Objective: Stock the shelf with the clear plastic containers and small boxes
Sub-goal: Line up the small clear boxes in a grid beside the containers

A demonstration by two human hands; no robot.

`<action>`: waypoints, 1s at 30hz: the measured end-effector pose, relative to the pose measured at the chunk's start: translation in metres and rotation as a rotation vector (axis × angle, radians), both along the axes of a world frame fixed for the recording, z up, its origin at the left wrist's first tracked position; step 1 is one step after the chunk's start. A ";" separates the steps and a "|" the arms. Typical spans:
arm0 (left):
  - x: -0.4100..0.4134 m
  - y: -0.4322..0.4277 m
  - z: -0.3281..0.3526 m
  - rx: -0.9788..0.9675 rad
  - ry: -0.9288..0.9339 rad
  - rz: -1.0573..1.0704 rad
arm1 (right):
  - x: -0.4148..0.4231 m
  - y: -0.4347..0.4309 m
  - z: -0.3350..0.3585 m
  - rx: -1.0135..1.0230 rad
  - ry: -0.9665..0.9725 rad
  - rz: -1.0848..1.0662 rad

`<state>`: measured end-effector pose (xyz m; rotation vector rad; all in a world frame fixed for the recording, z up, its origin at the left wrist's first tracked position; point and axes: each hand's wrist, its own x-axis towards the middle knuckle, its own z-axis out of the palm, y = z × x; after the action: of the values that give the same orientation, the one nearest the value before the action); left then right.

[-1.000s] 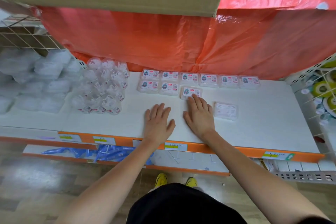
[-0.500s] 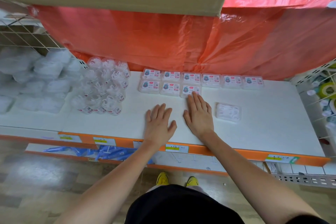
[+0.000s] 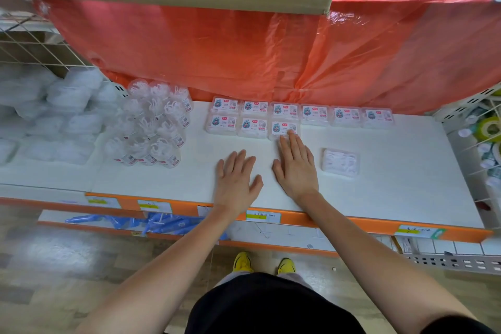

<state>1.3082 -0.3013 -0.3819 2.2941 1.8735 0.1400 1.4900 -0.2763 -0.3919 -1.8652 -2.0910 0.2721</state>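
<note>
white shelf (image 3: 379,171), orange edge strip (image 3: 339,221), red plastic sheet (image 3: 217,49), yellow shoes (image 3: 242,262)

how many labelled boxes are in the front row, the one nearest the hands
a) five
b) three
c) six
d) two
b: the front row holds three labelled boxes, with the right hand touching the rightmost box; the back row holds six.
</note>
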 end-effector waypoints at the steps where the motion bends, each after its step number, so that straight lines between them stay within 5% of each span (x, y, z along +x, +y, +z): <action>1: 0.000 0.000 0.001 0.002 -0.002 0.001 | 0.000 0.000 0.001 0.005 0.009 -0.001; 14: 0.000 -0.001 0.006 -0.042 0.005 -0.006 | 0.028 -0.025 0.024 0.139 0.180 -0.096; 22: -0.001 -0.002 0.007 -0.042 -0.053 0.016 | 0.110 -0.045 0.020 -0.018 0.088 -0.319; 30: 0.004 -0.001 0.014 -0.062 -0.265 0.139 | 0.113 -0.047 0.028 -0.088 0.188 -0.235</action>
<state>1.3124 -0.3024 -0.3682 1.9924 1.8691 0.3786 1.6032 -0.3230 -0.3639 -2.0268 -1.7450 0.4682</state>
